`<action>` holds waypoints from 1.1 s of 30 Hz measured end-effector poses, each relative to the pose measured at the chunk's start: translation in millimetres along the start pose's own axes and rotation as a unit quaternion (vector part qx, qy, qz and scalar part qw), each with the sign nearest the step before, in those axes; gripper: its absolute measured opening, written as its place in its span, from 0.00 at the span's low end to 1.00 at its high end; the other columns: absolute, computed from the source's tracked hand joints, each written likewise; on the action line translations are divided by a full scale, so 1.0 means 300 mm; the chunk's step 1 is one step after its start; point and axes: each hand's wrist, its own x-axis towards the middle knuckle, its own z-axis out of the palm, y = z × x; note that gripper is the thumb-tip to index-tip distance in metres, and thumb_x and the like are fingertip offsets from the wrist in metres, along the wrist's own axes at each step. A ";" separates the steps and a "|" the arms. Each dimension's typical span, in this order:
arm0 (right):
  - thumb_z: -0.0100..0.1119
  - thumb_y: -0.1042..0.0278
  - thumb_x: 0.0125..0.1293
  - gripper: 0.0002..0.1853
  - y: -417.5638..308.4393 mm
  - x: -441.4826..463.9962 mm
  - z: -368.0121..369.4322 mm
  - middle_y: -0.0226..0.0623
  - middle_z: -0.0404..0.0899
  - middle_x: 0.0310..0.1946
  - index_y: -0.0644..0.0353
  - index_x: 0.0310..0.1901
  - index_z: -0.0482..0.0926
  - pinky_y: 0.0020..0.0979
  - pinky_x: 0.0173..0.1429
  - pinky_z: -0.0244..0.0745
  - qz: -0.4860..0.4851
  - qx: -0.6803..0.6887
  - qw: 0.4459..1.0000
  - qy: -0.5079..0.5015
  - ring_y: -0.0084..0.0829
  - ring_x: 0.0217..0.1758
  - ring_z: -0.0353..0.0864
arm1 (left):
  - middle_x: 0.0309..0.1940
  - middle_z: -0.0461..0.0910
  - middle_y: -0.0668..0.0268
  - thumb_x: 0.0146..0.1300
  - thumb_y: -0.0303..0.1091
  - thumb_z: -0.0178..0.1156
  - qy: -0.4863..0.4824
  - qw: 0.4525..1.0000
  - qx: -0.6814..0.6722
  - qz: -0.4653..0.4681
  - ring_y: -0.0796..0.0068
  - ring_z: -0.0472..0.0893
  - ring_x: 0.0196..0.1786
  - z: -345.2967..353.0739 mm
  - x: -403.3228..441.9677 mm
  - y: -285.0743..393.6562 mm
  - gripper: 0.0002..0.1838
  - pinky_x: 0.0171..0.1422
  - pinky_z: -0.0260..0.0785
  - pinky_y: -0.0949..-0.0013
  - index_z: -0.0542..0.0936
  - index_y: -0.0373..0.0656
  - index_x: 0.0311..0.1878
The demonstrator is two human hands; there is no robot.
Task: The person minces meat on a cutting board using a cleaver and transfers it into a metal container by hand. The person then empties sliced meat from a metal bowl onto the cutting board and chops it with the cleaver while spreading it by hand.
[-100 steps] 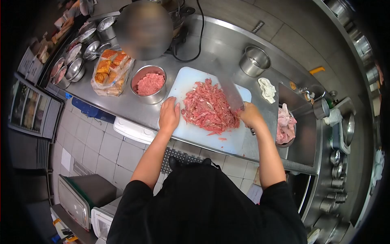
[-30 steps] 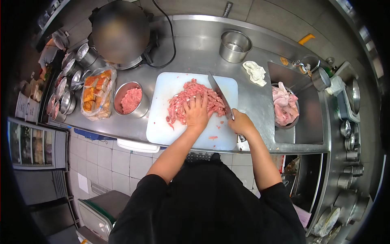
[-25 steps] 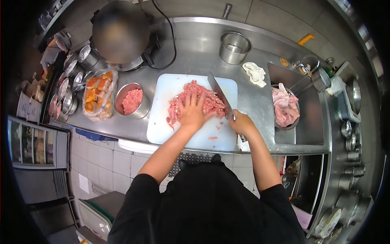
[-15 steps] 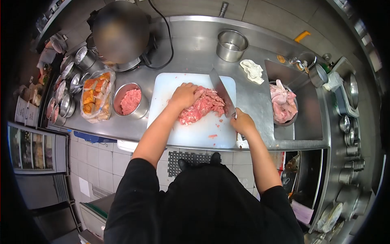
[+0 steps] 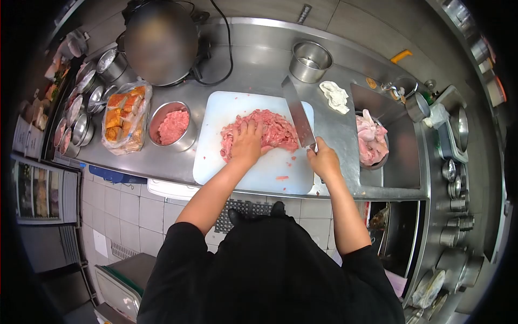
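Observation:
A pile of chopped pink meat [image 5: 275,129] lies on a white cutting board [image 5: 243,181]. My left hand [image 5: 246,143] rests on the left part of the pile, palm down, with its fingers a little apart. My right hand [image 5: 324,159] is closed round the handle of a cleaver [image 5: 298,112], whose wide blade slants up and left along the pile's right side. Left of the board stands a steel pot [image 5: 187,137] with minced meat [image 5: 173,127] in it. A few meat scraps lie near the board's front edge.
Bagged bread [image 5: 127,116] and several steel bowls [image 5: 82,129] stand at the left. Behind are a round appliance with a blurred top [image 5: 162,43] and a steel pot [image 5: 311,62]. A white cloth [image 5: 334,96] lies near the sink [image 5: 402,156], where raw poultry [image 5: 371,140] sits.
My left hand has gone from the board's edge onto the meat, gathered at the pile's upper left, then come down over its left part. The cleaver remains in my right hand.

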 end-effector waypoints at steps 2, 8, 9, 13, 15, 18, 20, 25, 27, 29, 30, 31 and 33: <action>0.60 0.61 0.69 0.19 -0.035 -0.008 -0.033 0.58 0.87 0.38 0.58 0.58 0.76 0.54 0.53 0.79 -0.010 0.007 1.000 0.005 0.60 0.45 0.87 | 0.80 0.62 0.51 0.59 0.64 0.70 -0.018 1.000 0.011 0.005 0.45 0.56 0.83 -0.010 -0.002 -0.008 0.58 0.84 0.45 0.39 0.56 0.44 0.84; 0.61 0.63 0.69 0.18 -0.194 -0.023 -0.108 0.58 0.87 0.37 0.61 0.57 0.76 0.55 0.47 0.79 -0.118 0.080 0.984 0.110 0.62 0.41 0.87 | 0.66 0.77 0.61 0.60 0.49 0.72 0.268 0.957 -0.100 0.053 0.57 0.71 0.73 0.020 -0.095 -0.007 0.32 0.75 0.57 0.46 0.80 0.49 0.67; 0.61 0.63 0.69 0.20 -0.200 -0.004 -0.078 0.58 0.87 0.40 0.61 0.59 0.76 0.54 0.50 0.80 -0.116 0.087 0.984 0.102 0.61 0.43 0.87 | 0.61 0.79 0.64 0.60 0.44 0.72 0.271 0.956 -0.092 0.063 0.60 0.73 0.69 0.043 -0.093 -0.011 0.24 0.71 0.59 0.48 0.83 0.50 0.59; 0.60 0.64 0.67 0.23 -0.049 0.122 0.252 0.59 0.87 0.47 0.59 0.64 0.77 0.52 0.57 0.80 -0.061 -0.077 0.991 -0.096 0.58 0.52 0.86 | 0.49 0.82 0.70 0.58 0.36 0.71 0.270 0.958 -0.073 0.069 0.63 0.78 0.58 0.033 -0.084 -0.015 0.13 0.63 0.63 0.54 0.87 0.50 0.47; 0.59 0.65 0.67 0.24 -0.097 0.148 0.165 0.59 0.86 0.49 0.60 0.64 0.77 0.51 0.60 0.80 -0.060 -0.080 0.986 -0.130 0.58 0.54 0.86 | 0.49 0.82 0.69 0.58 0.36 0.71 0.266 0.958 -0.078 0.071 0.63 0.78 0.57 0.008 -0.065 -0.014 0.13 0.63 0.63 0.54 0.87 0.51 0.47; 0.58 0.65 0.67 0.24 -0.168 0.057 0.032 0.60 0.86 0.49 0.62 0.63 0.77 0.51 0.61 0.80 -0.072 -0.067 0.987 -0.127 0.57 0.55 0.86 | 0.48 0.82 0.67 0.59 0.36 0.71 0.285 0.949 -0.110 0.083 0.62 0.78 0.56 -0.039 -0.127 -0.037 0.10 0.62 0.63 0.54 0.87 0.51 0.45; 0.60 0.65 0.67 0.24 -0.201 0.040 -0.053 0.60 0.87 0.45 0.66 0.62 0.75 0.53 0.58 0.80 -0.085 -0.032 0.994 -0.065 0.58 0.52 0.86 | 0.47 0.82 0.67 0.61 0.37 0.71 0.320 0.933 -0.141 0.089 0.62 0.78 0.55 -0.072 -0.161 -0.083 0.09 0.61 0.64 0.53 0.86 0.51 0.43; 0.60 0.66 0.66 0.23 -0.164 0.050 0.057 0.61 0.86 0.45 0.66 0.61 0.76 0.53 0.58 0.80 -0.072 0.018 0.997 0.031 0.59 0.52 0.86 | 0.47 0.81 0.65 0.62 0.38 0.71 0.264 0.955 -0.131 -0.022 0.59 0.78 0.55 -0.056 -0.270 -0.281 0.10 0.61 0.65 0.54 0.85 0.47 0.43; 0.62 0.69 0.64 0.24 -0.130 0.077 0.147 0.61 0.87 0.47 0.64 0.62 0.76 0.51 0.61 0.79 -0.032 -0.095 0.987 -0.127 0.57 0.55 0.86 | 0.47 0.81 0.64 0.62 0.38 0.71 0.261 0.957 -0.124 -0.019 0.58 0.78 0.55 -0.015 -0.303 -0.311 0.10 0.61 0.65 0.54 0.84 0.47 0.44; 0.61 0.71 0.64 0.24 -0.131 0.069 0.110 0.60 0.86 0.50 0.64 0.62 0.77 0.50 0.64 0.78 -0.018 -0.106 0.983 -0.148 0.56 0.58 0.86 | 0.47 0.81 0.64 0.63 0.37 0.71 0.257 0.960 -0.114 -0.019 0.57 0.77 0.55 0.018 -0.313 -0.337 0.11 0.61 0.65 0.54 0.84 0.46 0.45; 0.61 0.69 0.64 0.24 -0.143 0.066 0.065 0.60 0.86 0.51 0.64 0.62 0.77 0.50 0.64 0.78 -0.034 -0.112 0.982 -0.146 0.56 0.58 0.85 | 0.47 0.82 0.62 0.64 0.38 0.70 0.265 0.955 -0.128 -0.025 0.57 0.78 0.56 0.020 -0.310 -0.342 0.11 0.61 0.65 0.54 0.84 0.45 0.46; 0.61 0.68 0.64 0.24 -0.157 0.063 0.020 0.61 0.85 0.52 0.64 0.61 0.77 0.50 0.65 0.78 -0.051 -0.120 0.981 -0.144 0.56 0.59 0.85 | 0.48 0.82 0.61 0.65 0.38 0.69 0.275 0.950 -0.143 -0.032 0.57 0.78 0.56 0.020 -0.302 -0.344 0.11 0.62 0.66 0.55 0.84 0.44 0.46; 0.63 0.67 0.63 0.25 -0.173 0.027 -0.057 0.60 0.85 0.52 0.63 0.62 0.76 0.49 0.65 0.78 -0.041 -0.063 0.992 -0.098 0.56 0.59 0.85 | 0.48 0.82 0.61 0.65 0.38 0.69 0.276 0.948 -0.152 -0.036 0.56 0.78 0.56 0.024 -0.301 -0.346 0.12 0.62 0.66 0.54 0.83 0.43 0.47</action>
